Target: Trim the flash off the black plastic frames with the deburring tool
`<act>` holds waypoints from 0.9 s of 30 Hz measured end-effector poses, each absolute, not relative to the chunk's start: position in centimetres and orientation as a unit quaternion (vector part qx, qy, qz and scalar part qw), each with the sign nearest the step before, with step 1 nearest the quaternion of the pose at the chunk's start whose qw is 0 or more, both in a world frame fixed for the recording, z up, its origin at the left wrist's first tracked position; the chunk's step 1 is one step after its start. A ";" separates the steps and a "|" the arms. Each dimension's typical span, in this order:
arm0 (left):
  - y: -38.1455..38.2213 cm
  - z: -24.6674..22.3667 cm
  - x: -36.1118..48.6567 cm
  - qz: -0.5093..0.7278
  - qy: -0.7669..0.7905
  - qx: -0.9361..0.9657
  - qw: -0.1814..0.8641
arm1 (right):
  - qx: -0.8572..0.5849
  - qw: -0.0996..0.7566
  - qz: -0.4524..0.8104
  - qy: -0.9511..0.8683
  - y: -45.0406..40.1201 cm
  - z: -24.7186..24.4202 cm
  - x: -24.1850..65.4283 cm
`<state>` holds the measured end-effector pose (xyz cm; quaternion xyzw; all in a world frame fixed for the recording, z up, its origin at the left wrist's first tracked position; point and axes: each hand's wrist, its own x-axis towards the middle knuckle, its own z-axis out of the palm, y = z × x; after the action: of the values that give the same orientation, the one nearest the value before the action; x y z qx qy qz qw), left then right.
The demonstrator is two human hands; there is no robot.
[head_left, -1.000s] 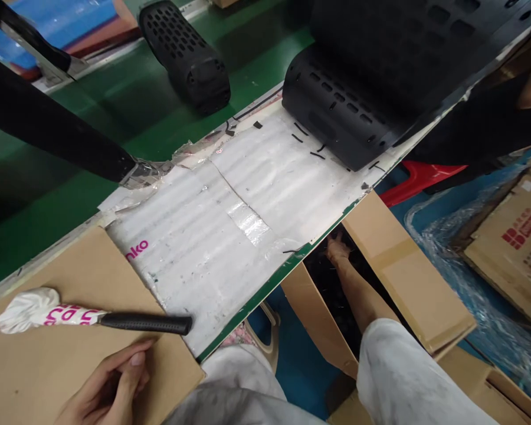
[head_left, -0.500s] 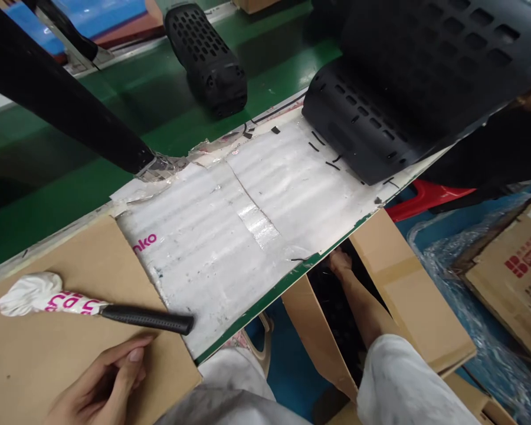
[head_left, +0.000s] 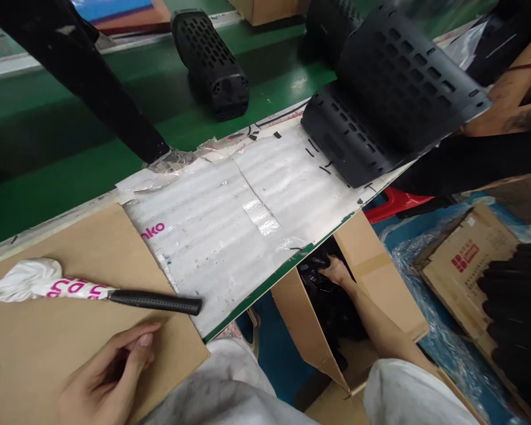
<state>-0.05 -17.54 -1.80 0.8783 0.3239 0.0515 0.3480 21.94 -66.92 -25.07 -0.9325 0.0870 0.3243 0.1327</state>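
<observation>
My left hand (head_left: 115,369) rests on a brown cardboard sheet (head_left: 17,360), fingers curled and thumb against the index finger, with nothing visible in it. Just beyond it lies a mallet-like tool (head_left: 154,301), its black handle pointing right and its head wrapped in white plastic with pink letters. Down to the right, my right hand (head_left: 336,271) reaches into an open cardboard box (head_left: 380,277) below the table edge. Its fingers close on a black plastic part (head_left: 316,265) among many dark pieces; the fingertips are partly hidden.
White foam sheet (head_left: 212,236) covers the table, with black scraps near a large perforated black cover (head_left: 393,100). Another person's arm (head_left: 513,88) is behind that cover. A perforated black housing (head_left: 210,62) stands on the green surface. A black post (head_left: 92,82) slants down at left.
My right hand and forearm have lifted slightly within the box, and more dark pieces show. The large black cover has tilted and shifted left. My left hand keeps its place on the cardboard.
</observation>
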 end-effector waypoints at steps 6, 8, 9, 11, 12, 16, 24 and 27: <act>-17.1 -1.4 0.0 0.018 0.286 0.876 0.387 | -0.901 0.239 0.322 0.163 -67.4 -22.0 20.5; -17.3 -1.1 0.0 0.016 0.288 0.871 0.398 | -0.889 0.266 0.322 0.189 -67.4 -21.0 20.4; -17.5 -1.0 0.0 0.016 0.292 0.866 0.405 | -0.883 0.278 0.322 0.200 -67.3 -20.6 20.4; -17.8 -0.7 0.1 0.017 0.299 0.856 0.421 | -0.872 0.295 0.320 0.223 -67.0 -19.9 20.2; -17.9 -0.6 0.1 0.018 0.300 0.852 0.428 | -0.868 0.301 0.317 0.236 -66.8 -19.7 20.1; -18.1 -0.4 0.0 0.019 0.295 0.838 0.459 | -0.850 0.322 0.299 0.289 -65.7 -19.3 18.5; -17.8 -0.6 -0.4 0.013 0.275 0.835 0.476 | -0.768 0.462 0.256 0.362 -65.2 -18.6 15.2; -17.7 -0.6 -0.3 0.011 0.270 0.834 0.481 | -0.732 0.517 0.219 0.386 -65.3 -18.2 14.6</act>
<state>-0.32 -17.74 -0.60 0.8339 0.2699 0.0111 0.4813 14.63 -65.26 -18.16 -0.7321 0.3862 0.2193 0.5166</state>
